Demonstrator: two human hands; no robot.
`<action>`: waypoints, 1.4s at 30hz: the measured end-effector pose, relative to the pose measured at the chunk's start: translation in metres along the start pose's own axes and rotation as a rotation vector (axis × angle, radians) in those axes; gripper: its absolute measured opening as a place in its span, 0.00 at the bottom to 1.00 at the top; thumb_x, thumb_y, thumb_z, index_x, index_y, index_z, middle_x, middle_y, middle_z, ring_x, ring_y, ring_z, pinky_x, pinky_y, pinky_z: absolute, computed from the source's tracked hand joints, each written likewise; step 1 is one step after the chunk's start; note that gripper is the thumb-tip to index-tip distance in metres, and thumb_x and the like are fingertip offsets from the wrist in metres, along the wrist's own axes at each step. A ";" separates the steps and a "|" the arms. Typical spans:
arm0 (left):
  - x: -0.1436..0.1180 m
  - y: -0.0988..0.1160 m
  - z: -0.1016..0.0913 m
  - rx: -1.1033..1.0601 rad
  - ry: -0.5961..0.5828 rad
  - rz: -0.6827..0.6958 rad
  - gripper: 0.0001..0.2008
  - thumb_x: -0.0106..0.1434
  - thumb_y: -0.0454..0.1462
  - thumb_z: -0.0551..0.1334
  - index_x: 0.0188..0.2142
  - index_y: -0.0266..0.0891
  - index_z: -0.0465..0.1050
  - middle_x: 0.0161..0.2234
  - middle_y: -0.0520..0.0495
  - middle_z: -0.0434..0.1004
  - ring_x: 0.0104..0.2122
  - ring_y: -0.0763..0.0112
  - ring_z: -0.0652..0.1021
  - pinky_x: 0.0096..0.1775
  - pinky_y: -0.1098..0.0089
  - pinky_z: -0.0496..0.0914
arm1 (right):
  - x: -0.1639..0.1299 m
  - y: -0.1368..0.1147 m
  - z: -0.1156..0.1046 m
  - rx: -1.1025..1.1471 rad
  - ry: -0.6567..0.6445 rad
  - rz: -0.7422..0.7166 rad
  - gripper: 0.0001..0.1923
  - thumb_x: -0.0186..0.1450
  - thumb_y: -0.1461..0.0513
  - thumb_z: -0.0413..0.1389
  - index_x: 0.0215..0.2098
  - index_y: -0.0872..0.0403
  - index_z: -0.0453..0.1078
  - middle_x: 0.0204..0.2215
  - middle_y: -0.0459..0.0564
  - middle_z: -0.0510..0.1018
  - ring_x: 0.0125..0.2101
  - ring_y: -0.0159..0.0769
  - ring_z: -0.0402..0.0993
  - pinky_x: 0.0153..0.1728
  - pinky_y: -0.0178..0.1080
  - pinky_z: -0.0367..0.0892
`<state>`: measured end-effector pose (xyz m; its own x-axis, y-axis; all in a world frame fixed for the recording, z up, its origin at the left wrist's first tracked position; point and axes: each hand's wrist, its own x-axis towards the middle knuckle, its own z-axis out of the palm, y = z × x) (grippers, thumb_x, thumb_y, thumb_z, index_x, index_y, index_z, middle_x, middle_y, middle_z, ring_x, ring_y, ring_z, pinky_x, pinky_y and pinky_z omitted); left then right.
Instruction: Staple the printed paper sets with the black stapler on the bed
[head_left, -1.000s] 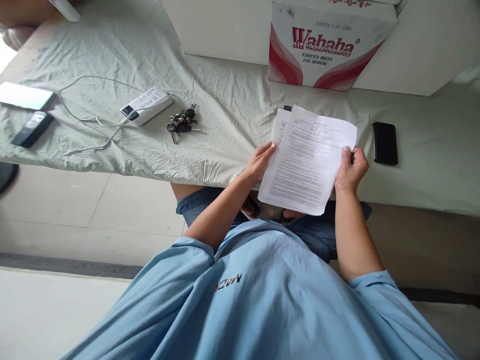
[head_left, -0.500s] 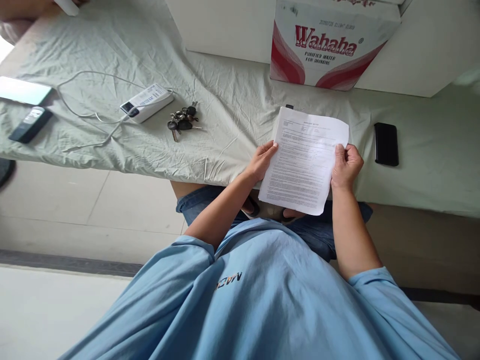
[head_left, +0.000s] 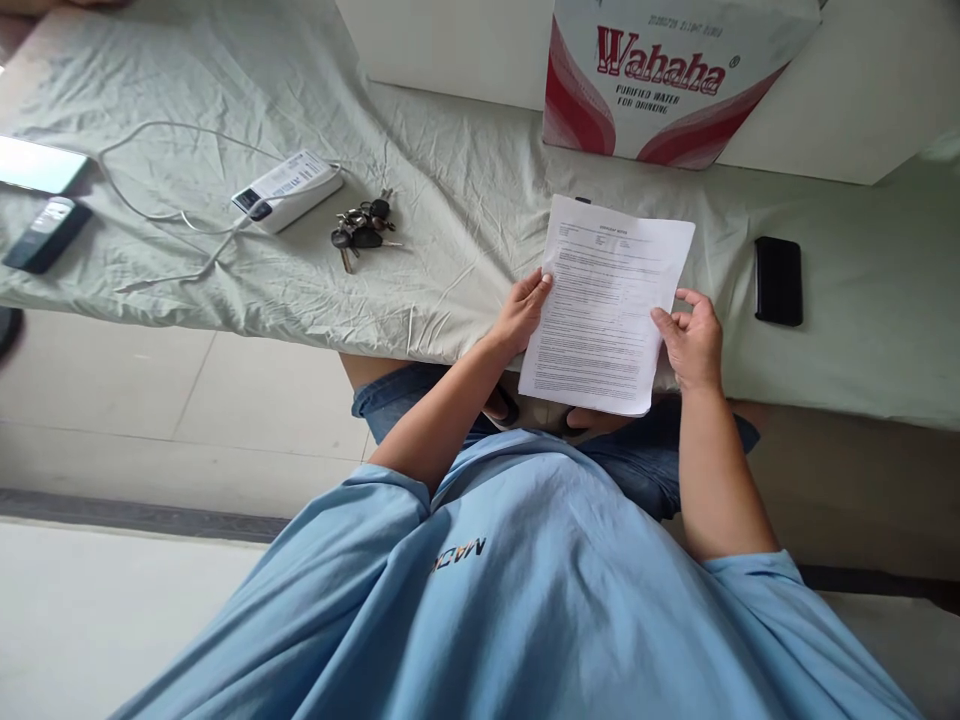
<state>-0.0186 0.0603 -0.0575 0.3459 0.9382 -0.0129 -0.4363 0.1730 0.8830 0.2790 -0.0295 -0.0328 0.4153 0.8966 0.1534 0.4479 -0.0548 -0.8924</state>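
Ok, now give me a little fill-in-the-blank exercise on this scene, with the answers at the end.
1. The large red word on the box is ____.
2. Just right of the white device lies a bunch of ____.
3. The printed paper between the left hand and the right hand is ____ in color.
4. As the person sees it, the black phone lies to the paper's ____.

Missing words: Wahaha; keys; white; right.

Indoor room, home or office unclear, cloth-covered surface [head_left: 247, 80], pale tiled floor [head_left: 262, 400], drinking-water carton [head_left: 660, 80], keys [head_left: 366, 238]
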 end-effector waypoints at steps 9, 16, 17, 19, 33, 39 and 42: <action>0.000 0.004 -0.001 0.022 0.031 0.014 0.23 0.75 0.60 0.75 0.51 0.45 0.88 0.54 0.40 0.93 0.71 0.45 0.85 0.70 0.48 0.83 | -0.102 -0.024 -0.047 -0.098 -0.348 0.305 0.34 0.59 0.31 0.75 0.44 0.48 0.83 0.31 0.50 0.90 0.30 0.42 0.82 0.37 0.44 0.76; -0.003 0.010 0.000 0.056 0.015 -0.009 0.25 0.75 0.61 0.74 0.53 0.45 0.88 0.54 0.41 0.94 0.69 0.48 0.86 0.70 0.49 0.83 | -0.129 -0.014 -0.038 -0.071 -0.298 0.365 0.31 0.63 0.30 0.71 0.36 0.47 0.83 0.32 0.54 0.92 0.32 0.46 0.86 0.40 0.46 0.77; -0.003 0.010 0.000 0.057 0.017 -0.013 0.25 0.75 0.61 0.74 0.54 0.45 0.88 0.54 0.40 0.94 0.69 0.48 0.87 0.69 0.49 0.83 | -0.130 -0.014 -0.037 -0.081 -0.289 0.368 0.32 0.62 0.29 0.71 0.35 0.48 0.82 0.31 0.54 0.91 0.31 0.46 0.85 0.40 0.46 0.77; -0.004 0.009 0.001 0.053 0.022 -0.019 0.26 0.75 0.61 0.74 0.54 0.44 0.87 0.54 0.39 0.93 0.68 0.47 0.87 0.69 0.49 0.83 | -0.133 -0.014 -0.035 -0.112 -0.277 0.368 0.35 0.61 0.27 0.70 0.34 0.47 0.81 0.28 0.54 0.90 0.30 0.47 0.85 0.38 0.46 0.75; -0.001 0.005 0.002 0.025 0.041 -0.009 0.31 0.68 0.66 0.78 0.52 0.46 0.88 0.52 0.41 0.93 0.66 0.45 0.88 0.65 0.49 0.84 | -0.158 -0.005 -0.019 -0.242 -0.282 0.428 0.43 0.57 0.17 0.64 0.25 0.45 0.73 0.23 0.54 0.84 0.27 0.46 0.81 0.31 0.44 0.73; 0.000 0.009 0.002 0.006 0.050 -0.021 0.30 0.66 0.66 0.79 0.49 0.46 0.87 0.50 0.42 0.93 0.67 0.44 0.86 0.65 0.48 0.84 | -0.177 -0.007 0.006 0.367 -0.167 0.719 0.45 0.43 0.28 0.82 0.42 0.48 0.80 0.34 0.46 0.88 0.30 0.36 0.79 0.27 0.37 0.77; -0.004 0.008 0.003 0.004 0.128 -0.036 0.28 0.68 0.66 0.77 0.49 0.47 0.86 0.45 0.44 0.93 0.68 0.43 0.85 0.65 0.47 0.83 | -0.181 -0.018 0.021 0.589 -0.135 0.724 0.39 0.46 0.33 0.85 0.38 0.49 0.79 0.34 0.46 0.88 0.31 0.32 0.78 0.29 0.35 0.77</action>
<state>-0.0213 0.0567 -0.0487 0.2521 0.9621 -0.1041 -0.4223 0.2062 0.8827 0.1794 -0.1816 -0.0537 0.3238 0.7770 -0.5398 -0.3709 -0.4206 -0.8280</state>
